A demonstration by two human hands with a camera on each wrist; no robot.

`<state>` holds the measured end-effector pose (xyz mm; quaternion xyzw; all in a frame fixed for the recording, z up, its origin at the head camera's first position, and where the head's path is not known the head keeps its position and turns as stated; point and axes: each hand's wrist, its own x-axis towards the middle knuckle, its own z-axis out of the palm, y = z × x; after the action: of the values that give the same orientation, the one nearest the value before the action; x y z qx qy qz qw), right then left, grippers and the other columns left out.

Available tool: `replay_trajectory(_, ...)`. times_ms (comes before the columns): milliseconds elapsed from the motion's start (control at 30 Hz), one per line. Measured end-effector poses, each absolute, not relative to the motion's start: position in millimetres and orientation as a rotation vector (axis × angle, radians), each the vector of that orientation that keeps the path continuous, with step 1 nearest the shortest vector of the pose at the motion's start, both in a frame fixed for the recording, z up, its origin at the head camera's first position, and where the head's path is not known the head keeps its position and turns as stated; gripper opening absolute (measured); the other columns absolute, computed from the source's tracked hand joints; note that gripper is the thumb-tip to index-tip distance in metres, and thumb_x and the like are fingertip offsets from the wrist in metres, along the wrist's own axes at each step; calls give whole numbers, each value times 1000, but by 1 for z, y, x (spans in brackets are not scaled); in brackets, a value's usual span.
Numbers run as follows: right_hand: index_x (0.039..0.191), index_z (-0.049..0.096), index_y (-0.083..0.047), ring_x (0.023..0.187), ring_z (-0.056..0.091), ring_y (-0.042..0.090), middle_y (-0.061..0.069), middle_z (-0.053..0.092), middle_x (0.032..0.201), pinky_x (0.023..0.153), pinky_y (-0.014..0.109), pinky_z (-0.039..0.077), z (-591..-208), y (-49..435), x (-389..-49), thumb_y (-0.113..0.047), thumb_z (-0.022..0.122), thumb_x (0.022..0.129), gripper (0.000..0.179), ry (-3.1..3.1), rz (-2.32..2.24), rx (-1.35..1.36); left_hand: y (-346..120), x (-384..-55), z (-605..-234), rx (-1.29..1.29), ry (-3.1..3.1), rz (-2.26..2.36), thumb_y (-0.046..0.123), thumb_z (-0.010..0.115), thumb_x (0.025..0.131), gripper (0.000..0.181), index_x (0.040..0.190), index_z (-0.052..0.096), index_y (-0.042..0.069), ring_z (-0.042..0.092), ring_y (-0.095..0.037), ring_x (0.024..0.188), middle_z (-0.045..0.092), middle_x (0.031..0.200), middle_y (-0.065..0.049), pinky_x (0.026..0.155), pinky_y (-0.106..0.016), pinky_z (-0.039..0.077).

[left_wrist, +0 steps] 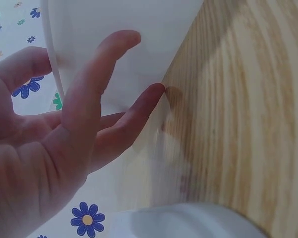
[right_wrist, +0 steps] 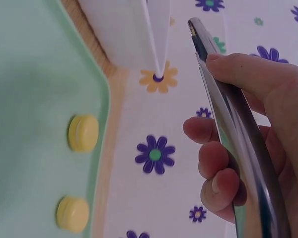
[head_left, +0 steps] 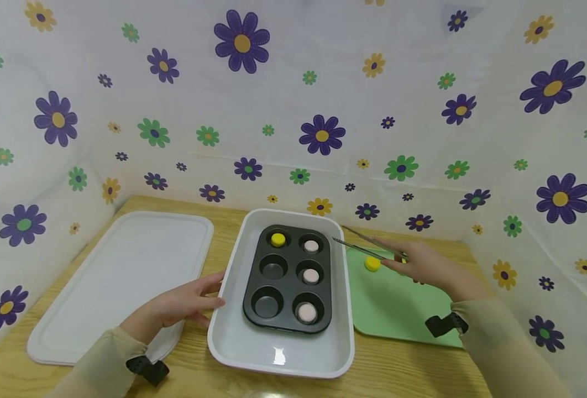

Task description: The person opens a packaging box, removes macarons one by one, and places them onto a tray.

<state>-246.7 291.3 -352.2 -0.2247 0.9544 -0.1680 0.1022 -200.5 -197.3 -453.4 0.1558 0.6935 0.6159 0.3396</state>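
While a muffin tin (head_left: pixel 290 276) stands in a tub (head_left: pixel 237 344) on the wooden counter (head_left: pixel 199 384), before flowered cloth (head_left: pixel 278 94), the left hand (head_left: pixel 184 303), fingers spread, touches the tub left of the tin; right of it, the right hand (head_left: pixel 420 264) grips tongs (right_wrist: pixel 256 166), fingers curled. Right wrist view shows two yellow macarons (right_wrist: pixel 84 133) on a green tray (right_wrist: pixel 25 134); head view, one plainly.

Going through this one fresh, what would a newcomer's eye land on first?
Probably the bold flowered cloth filling the background. Next, the dark muffin tin inside the white tub at centre, with one yellow cookie in its far-left cup and three pink cookies down its right column. Then the metal tongs in the right hand, above the green tray.
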Motion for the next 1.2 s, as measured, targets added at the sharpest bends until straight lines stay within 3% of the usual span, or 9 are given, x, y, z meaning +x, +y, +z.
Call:
replay_trajectory(367,152,41,-30,45,44,10,-2,58,71,43,28,45,-350,249,-265,-34,62,98,58,2743,-509,-758,-198,-201,-455,410,1799,1611,12,55,100,79,160,3,11,60,-30,118,12,162,-29,76,-41,62)
replay_trajectory(633,149,47,-20,45,47,8,1,62,77,48,26,45,-358,222,-280,-28,64,97,55,2722,-447,-901,-199,-202,-456,413,1824,1600,12,55,100,78,160,5,10,59,-30,119,14,161,-29,76,-41,62)
replay_trajectory(867,149,47,-22,43,46,10,2,61,80,44,27,45,-365,204,-290,-26,64,97,55,2673,-427,-879,-197,-201,-456,414,1823,1604,11,55,100,78,160,5,10,60,-30,117,17,160,-30,74,-40,62)
replay_trajectory(1200,149,47,-19,44,45,10,-2,50,61,45,27,46,-367,186,-306,-23,64,97,55,2624,-424,-898,-197,-199,-454,401,1835,1608,11,56,99,79,160,5,10,60,-29,117,17,160,-31,68,-33,62)
